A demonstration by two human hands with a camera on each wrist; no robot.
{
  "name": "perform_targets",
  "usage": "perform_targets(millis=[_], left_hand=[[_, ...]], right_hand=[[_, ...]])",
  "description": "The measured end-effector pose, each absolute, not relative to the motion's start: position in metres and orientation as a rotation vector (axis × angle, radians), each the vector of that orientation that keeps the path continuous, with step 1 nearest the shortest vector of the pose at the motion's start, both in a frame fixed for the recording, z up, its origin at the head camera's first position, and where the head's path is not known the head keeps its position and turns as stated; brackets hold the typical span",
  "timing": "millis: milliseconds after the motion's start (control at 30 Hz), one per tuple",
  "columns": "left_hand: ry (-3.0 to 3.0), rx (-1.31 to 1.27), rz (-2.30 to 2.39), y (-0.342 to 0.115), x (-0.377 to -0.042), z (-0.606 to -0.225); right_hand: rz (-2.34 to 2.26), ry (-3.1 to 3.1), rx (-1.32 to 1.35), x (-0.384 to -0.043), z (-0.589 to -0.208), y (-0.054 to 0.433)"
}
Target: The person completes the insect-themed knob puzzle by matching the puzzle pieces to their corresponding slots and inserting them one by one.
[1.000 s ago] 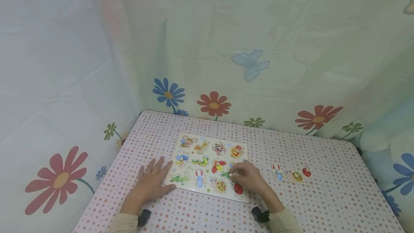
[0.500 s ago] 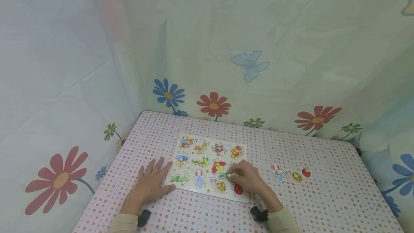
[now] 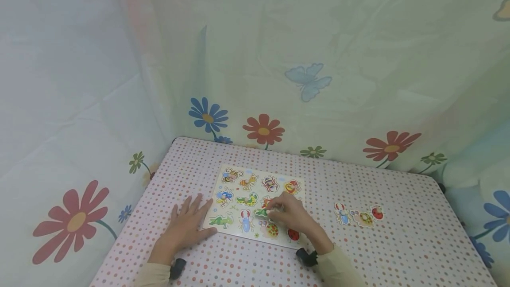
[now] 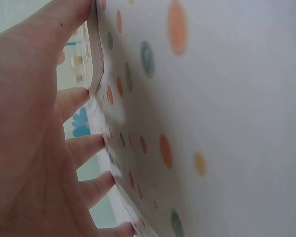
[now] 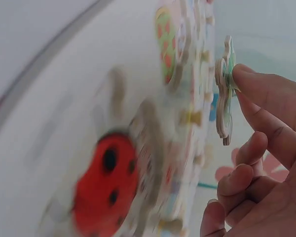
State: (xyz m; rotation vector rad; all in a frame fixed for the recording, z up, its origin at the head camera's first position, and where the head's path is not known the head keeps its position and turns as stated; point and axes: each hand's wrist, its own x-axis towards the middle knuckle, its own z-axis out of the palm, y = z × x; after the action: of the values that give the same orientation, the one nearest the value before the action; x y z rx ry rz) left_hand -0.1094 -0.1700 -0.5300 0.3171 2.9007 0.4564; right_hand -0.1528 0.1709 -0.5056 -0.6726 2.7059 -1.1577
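A wooden insect puzzle board (image 3: pixel 235 230) lies on the table. My right hand (image 3: pixel 294 215) pinches a green insect puzzle piece (image 3: pixel 260 212) between thumb and forefinger, over the middle right of the board. In the right wrist view the green piece (image 5: pixel 226 101) is edge-on and apart from the board face. My left hand (image 3: pixel 185 226) rests spread on the table at the board's left side. The left wrist view shows its thumb (image 4: pixel 64 24) at the board's edge, the other fingers touching the cloth. A printed ladybird (image 5: pixel 106 182) shows on the board near my right hand.
Right of the board lie three loose pieces: a stag beetle (image 3: pixel 341 214), a snail (image 3: pixel 364 219) and a ladybird (image 3: pixel 377 212). Several knobbed pieces sit in the board. Dotted cloth (image 3: pixel 402 242) covers the table, with a flowered curtain (image 3: pixel 342 114) behind.
My right hand has moved left across the board, carrying the green insect piece away from the lower right part. The left hand and the loose pieces stay where they were.
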Motion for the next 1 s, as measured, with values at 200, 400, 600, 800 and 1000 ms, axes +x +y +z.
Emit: perform_targets(millis=[200,400,600,800,1000], left_hand=[[2.902,0.327,0.468,-0.171,-0.110,-0.531],[2.904,0.336,0.474,-0.171,-0.110,-0.531],[2.908,0.342,0.469,-0.172,-0.110,-0.531],[2.902,0.347,0.459,-0.172,-0.110,-0.531],[2.907,0.357,0.452,-0.172,-0.110,-0.530]], right_hand=[[-1.168,2.680,-0.742,-0.160,-0.505,0.150],[-1.154,2.631,-0.865,-0.166,-0.504,0.128],[-1.137,2.574,-0.874,-0.173,-0.507,0.101],[-1.107,2.509,-0.886,-0.174,-0.508,0.076],[-1.060,2.490,-0.884,-0.175,-0.513,0.058]])
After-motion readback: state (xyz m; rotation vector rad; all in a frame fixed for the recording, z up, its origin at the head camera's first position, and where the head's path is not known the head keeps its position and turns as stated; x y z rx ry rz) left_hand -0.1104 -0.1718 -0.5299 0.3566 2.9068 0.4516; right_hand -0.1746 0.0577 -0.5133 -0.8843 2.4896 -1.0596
